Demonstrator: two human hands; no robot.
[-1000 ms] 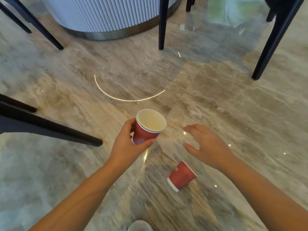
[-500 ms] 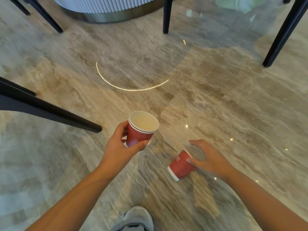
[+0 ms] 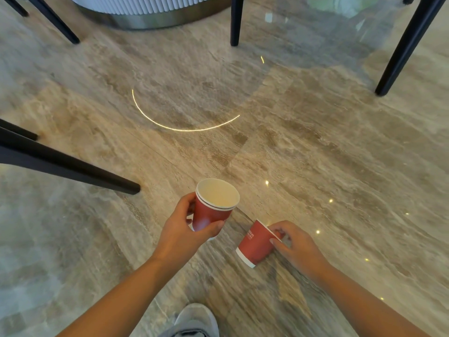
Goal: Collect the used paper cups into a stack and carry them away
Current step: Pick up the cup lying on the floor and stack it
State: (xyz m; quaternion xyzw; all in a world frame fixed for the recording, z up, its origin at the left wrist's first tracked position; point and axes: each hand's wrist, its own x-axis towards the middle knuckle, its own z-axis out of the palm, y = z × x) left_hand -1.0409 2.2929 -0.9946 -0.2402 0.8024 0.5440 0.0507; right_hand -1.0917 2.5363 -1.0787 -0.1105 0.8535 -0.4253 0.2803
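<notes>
**A:** Where does the loose red paper cup (image 3: 255,242) sit against the grip?

**B:** It lies on its side on the marble floor (image 3: 315,142), white-banded base toward the person and mouth pointing away. The right hand (image 3: 294,244) is on its mouth end. The thumb presses the side wall and the curled fingers (image 3: 279,229) come over the rim, so the hand is pinching it. I cannot tell whether the cup is off the floor.

**A:** And the other hand?

**B:** The left hand (image 3: 184,229) is wrapped round a nested stack of red cups (image 3: 211,210), held mouth up and slightly tilted. It is just left of the loose cup and higher, without touching it. Two rims show at the top.

**A:** Anything around the loose cup?

**B:** A grey shoe (image 3: 194,319) is nearer the person than the cup. A black chair leg (image 3: 73,170) slants in well to its left. Far beyond it stands a ribbed round pedestal (image 3: 150,10), and nothing lies between the two cups.

**A:** How are the arms placed?

**B:** Both forearms are bare and reach forward and down. The right wrist is low by the floor, and the left is raised.
</notes>
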